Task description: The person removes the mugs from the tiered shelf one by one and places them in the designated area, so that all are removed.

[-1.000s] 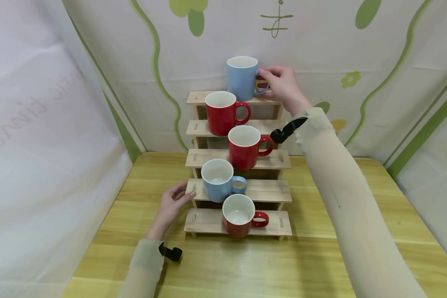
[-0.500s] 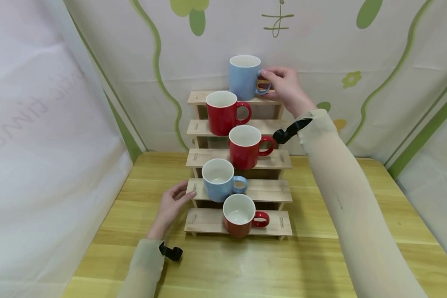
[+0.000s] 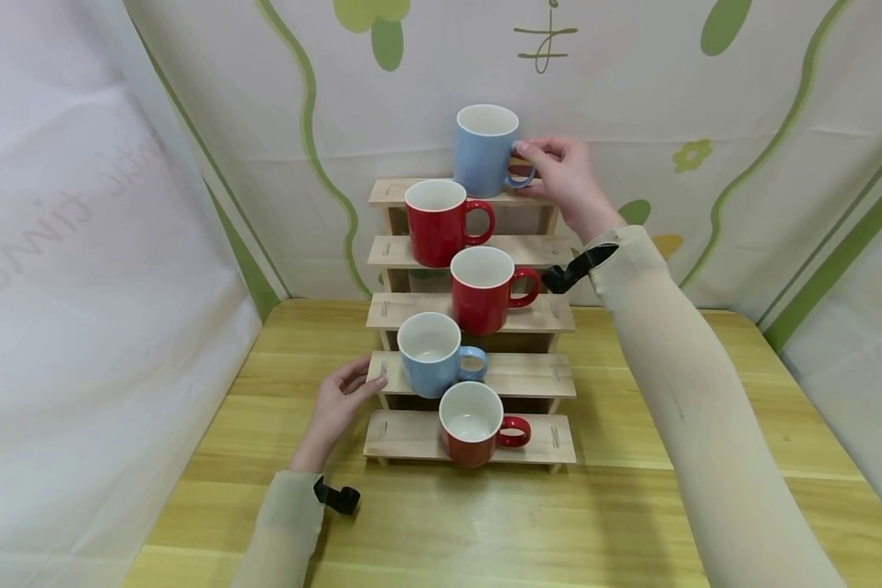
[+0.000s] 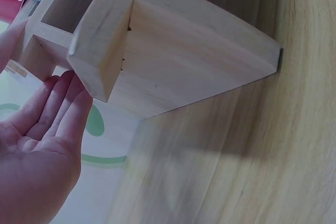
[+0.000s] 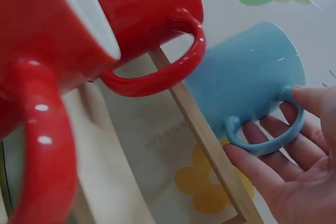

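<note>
A light blue mug (image 3: 481,159) stands upright at the top step of a wooden stepped rack (image 3: 389,189). My right hand (image 3: 567,181) holds it by the handle, thumb at the handle's upper end and fingers behind and below the loop in the right wrist view. My left hand (image 3: 341,404) grips the left end of the second step from the bottom, thumb over the board and fingertips (image 4: 65,85) against its underside in the left wrist view. Beside that thumb sits another light blue mug (image 3: 426,367). Two red mugs (image 3: 434,233) stand on the steps between the blue ones.
A short red mug (image 3: 470,445) rests on the lowest step, its handle to the right. The rack stands on a wood-grain table (image 3: 448,531). Behind it hangs a patterned white cloth (image 3: 632,98), close to the top mug, and another white cloth (image 3: 81,327) hangs along the left.
The top blue mug has shifted slightly to the right in my right hand, and my right wrist has dropped a little. My left hand and the other mugs have stayed put.
</note>
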A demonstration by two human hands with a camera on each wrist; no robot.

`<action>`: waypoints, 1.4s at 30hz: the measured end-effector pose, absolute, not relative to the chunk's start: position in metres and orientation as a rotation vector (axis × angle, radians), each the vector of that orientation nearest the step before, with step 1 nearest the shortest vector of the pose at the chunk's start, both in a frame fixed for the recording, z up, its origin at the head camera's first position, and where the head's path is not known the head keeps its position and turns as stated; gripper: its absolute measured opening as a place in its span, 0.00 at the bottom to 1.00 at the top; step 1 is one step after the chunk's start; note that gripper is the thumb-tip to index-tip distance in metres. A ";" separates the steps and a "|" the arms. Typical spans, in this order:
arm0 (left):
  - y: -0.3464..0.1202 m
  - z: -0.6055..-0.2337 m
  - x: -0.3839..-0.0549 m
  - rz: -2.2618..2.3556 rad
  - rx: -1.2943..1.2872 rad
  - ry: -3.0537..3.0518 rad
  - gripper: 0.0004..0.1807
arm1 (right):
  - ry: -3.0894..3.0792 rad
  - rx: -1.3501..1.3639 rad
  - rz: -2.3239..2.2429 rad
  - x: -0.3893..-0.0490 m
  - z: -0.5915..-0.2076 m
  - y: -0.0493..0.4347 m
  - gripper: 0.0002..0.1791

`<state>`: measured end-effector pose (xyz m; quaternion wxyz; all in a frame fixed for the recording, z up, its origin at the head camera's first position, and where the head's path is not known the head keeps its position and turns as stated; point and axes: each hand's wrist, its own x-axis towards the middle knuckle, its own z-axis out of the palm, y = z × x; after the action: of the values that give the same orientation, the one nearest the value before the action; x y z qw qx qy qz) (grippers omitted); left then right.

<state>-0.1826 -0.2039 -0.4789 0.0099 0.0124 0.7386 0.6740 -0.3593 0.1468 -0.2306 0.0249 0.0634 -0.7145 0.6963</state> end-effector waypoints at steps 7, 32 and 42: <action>-0.204 -0.481 -0.182 2.106 0.031 2.301 0.31 | -2.136 0.225 2.120 -0.352 -0.235 0.148 0.22; -0.207 -0.480 -0.181 2.132 0.030 2.282 0.30 | -1.812 0.368 2.258 -0.306 -0.222 0.226 0.17; -0.209 -0.480 -0.179 2.125 0.021 2.288 0.31 | -1.677 0.334 2.324 -0.287 -0.225 0.265 0.20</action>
<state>-0.1795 -0.2091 -0.4795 0.0096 0.0066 0.7327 0.6804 -0.2872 0.2646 -0.2251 0.1278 0.1148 -0.5764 0.7989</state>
